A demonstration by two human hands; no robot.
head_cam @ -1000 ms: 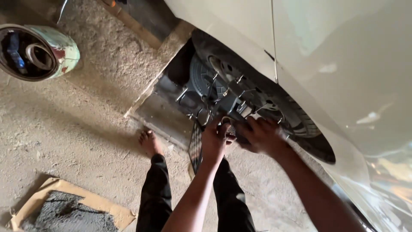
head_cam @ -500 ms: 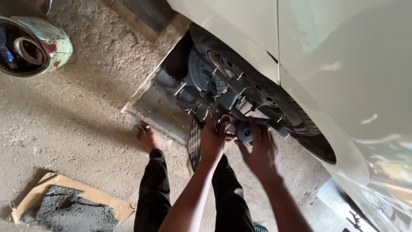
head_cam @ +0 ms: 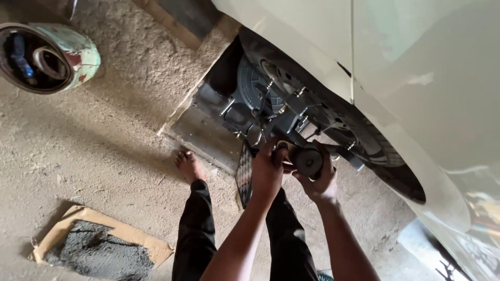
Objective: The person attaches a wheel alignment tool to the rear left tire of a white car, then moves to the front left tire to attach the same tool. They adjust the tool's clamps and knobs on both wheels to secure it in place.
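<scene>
A black clamp fixture [head_cam: 291, 112] with metal arms is fastened onto the wheel [head_cam: 260, 86] of a white car [head_cam: 396, 67]. My left hand [head_cam: 266, 171] grips the fixture's lower part near its centre. My right hand [head_cam: 319, 179] is wrapped around a round black knob [head_cam: 307, 160] sticking out from the fixture. A flat board with a black-and-white pattern [head_cam: 244, 174] hangs below the fixture, just left of my left hand. Both forearms reach up from the bottom of the view.
My bare foot [head_cam: 188, 165] and dark trouser legs [head_cam: 195, 234] stand on a sandy concrete floor. A metal plate [head_cam: 200, 135] lies under the wheel. A green-rimmed bucket [head_cam: 49, 57] sits at the upper left. Cardboard with grey rubble [head_cam: 99, 250] lies at the lower left.
Both hands have dropped a little lower on the fixture. My right hand moved from the upper clamp arm onto the round knob. The camera shifted slightly.
</scene>
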